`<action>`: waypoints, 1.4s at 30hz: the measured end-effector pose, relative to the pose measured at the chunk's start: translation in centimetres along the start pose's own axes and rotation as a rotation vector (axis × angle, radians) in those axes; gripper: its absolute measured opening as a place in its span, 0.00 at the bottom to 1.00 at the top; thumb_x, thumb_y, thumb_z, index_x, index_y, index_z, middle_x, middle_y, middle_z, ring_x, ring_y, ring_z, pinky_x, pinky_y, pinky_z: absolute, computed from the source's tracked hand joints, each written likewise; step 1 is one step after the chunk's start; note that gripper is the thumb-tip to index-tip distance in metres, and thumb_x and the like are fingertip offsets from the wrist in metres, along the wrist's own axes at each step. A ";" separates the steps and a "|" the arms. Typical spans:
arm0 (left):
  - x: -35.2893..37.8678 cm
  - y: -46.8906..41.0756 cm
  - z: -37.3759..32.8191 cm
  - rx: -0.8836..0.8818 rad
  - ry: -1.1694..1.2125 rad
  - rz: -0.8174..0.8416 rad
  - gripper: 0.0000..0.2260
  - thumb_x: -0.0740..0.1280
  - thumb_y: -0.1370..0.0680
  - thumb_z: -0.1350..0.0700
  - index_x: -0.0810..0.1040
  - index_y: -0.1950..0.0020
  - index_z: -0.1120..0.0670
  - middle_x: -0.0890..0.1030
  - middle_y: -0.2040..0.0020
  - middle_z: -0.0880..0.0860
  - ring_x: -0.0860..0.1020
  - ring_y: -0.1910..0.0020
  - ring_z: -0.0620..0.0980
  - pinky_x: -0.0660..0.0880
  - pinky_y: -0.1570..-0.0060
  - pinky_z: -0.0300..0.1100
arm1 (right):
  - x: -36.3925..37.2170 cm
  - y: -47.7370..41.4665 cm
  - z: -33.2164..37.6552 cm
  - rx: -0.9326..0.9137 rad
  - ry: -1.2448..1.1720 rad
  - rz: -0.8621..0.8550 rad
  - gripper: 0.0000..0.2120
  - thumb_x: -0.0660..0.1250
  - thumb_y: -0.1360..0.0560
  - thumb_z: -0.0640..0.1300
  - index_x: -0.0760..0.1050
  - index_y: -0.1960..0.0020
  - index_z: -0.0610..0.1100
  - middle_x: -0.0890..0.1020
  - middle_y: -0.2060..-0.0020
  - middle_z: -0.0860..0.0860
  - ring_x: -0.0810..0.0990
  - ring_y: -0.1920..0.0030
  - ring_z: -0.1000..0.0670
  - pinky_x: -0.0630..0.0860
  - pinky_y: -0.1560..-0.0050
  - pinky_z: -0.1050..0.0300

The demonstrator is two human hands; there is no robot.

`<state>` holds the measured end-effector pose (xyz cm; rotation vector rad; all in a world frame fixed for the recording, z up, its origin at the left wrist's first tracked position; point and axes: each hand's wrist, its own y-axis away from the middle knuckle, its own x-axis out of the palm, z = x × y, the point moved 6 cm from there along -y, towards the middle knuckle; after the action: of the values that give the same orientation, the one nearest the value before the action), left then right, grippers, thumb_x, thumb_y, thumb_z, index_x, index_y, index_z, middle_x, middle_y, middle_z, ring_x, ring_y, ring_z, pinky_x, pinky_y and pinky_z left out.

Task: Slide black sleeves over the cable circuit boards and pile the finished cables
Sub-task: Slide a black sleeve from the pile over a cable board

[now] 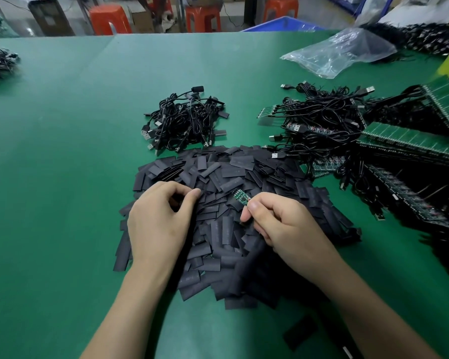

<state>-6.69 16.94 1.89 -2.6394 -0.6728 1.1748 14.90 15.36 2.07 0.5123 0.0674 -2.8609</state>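
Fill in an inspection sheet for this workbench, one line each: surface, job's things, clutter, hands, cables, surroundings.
Surface: green table, no spills seen.
Job's things: sleeve pile spread under both hands; circuit board not yet sleeved; board panels stacked at the right.
Clutter: plastic bag lying at the far right.
Hands: right hand pinches the circuit board; left hand has its fingers curled on the sleeve pile, grip unclear.
Cables: sleeved cables heaped beyond the sleeve pile; unsleeved cables tangled at the right.
Surroundings: orange stools and blue bin beyond the table.
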 end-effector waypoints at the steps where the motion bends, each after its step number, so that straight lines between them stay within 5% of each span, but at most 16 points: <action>1: 0.2 -0.1 -0.1 -0.006 -0.005 -0.008 0.07 0.74 0.24 0.44 0.82 0.59 0.45 0.80 0.61 0.42 0.77 0.62 0.43 0.76 0.59 0.46 | 0.1 0.0 0.0 -0.005 -0.003 0.000 0.14 0.60 0.15 0.49 0.79 0.56 0.49 0.68 0.72 0.52 0.65 0.70 0.51 0.63 0.67 0.51; 7: 1.0 -0.7 0.4 -0.085 0.076 0.038 0.11 0.75 0.24 0.43 0.84 0.44 0.42 0.82 0.59 0.42 0.80 0.57 0.48 0.79 0.52 0.50 | 0.0 0.1 0.2 -0.030 -0.011 -0.006 0.14 0.61 0.15 0.48 0.79 0.57 0.49 0.67 0.73 0.54 0.65 0.70 0.52 0.63 0.68 0.52; 15: 1.0 -0.6 0.0 -0.014 -0.029 -0.002 0.04 0.75 0.24 0.46 0.87 0.51 0.43 0.83 0.56 0.41 0.80 0.59 0.45 0.77 0.57 0.45 | 0.0 0.3 0.2 -0.040 0.000 -0.001 0.14 0.61 0.15 0.49 0.79 0.57 0.51 0.68 0.72 0.53 0.65 0.70 0.51 0.63 0.67 0.50; 22: -0.1 -0.1 -1.7 0.226 -0.116 -0.109 0.03 0.71 0.20 0.55 0.85 0.50 0.50 0.85 0.54 0.46 0.80 0.53 0.51 0.72 0.51 0.47 | -0.3 0.2 -0.1 -0.041 -0.041 -0.045 0.15 0.60 0.20 0.57 0.79 0.55 0.50 0.66 0.72 0.53 0.63 0.71 0.50 0.61 0.69 0.51; 27: 0.1 1.3 -3.5 0.332 0.349 0.119 0.07 0.70 0.19 0.60 0.84 0.49 0.49 0.85 0.53 0.40 0.83 0.54 0.38 0.73 0.53 0.27 | -0.9 0.0 -0.3 -0.058 -0.108 -0.142 0.16 0.65 0.22 0.59 0.75 0.56 0.46 0.65 0.71 0.53 0.62 0.70 0.53 0.60 0.71 0.55; 30: 0.9 2.1 -4.4 0.303 0.537 0.275 0.11 0.69 0.19 0.62 0.85 0.47 0.46 0.86 0.54 0.41 0.85 0.57 0.42 0.76 0.55 0.28 | -0.9 0.1 -0.3 -0.057 -0.132 -0.165 0.18 0.67 0.23 0.61 0.75 0.55 0.45 0.65 0.70 0.52 0.62 0.70 0.51 0.59 0.70 0.54; 33: 1.1 2.2 -4.4 0.288 0.575 0.312 0.13 0.70 0.19 0.63 0.85 0.47 0.43 0.86 0.54 0.42 0.86 0.58 0.44 0.78 0.56 0.31 | -0.6 0.0 -0.2 -0.051 -0.188 -0.135 0.13 0.67 0.22 0.57 0.76 0.58 0.48 0.66 0.72 0.55 0.62 0.71 0.53 0.59 0.70 0.55; 37: 1.0 2.3 -4.6 0.375 0.473 0.286 0.09 0.71 0.20 0.60 0.86 0.45 0.47 0.86 0.51 0.40 0.85 0.51 0.42 0.77 0.50 0.32 | 0.0 0.0 0.0 -0.083 -0.281 -0.042 0.07 0.69 0.20 0.47 0.80 0.55 0.47 0.74 0.73 0.60 0.70 0.74 0.62 0.65 0.71 0.72; 42: 0.7 3.0 -5.6 0.546 0.338 0.222 0.13 0.78 0.25 0.51 0.86 0.42 0.52 0.84 0.50 0.44 0.82 0.52 0.44 0.75 0.49 0.34 | -0.1 0.1 -0.3 -0.071 -0.297 -0.077 0.08 0.69 0.19 0.41 0.80 0.57 0.47 0.78 0.72 0.58 0.73 0.74 0.63 0.67 0.72 0.73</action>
<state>-1.14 14.69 4.24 -2.3779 0.0094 0.7774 15.12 15.32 1.82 0.0692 0.1385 -2.9624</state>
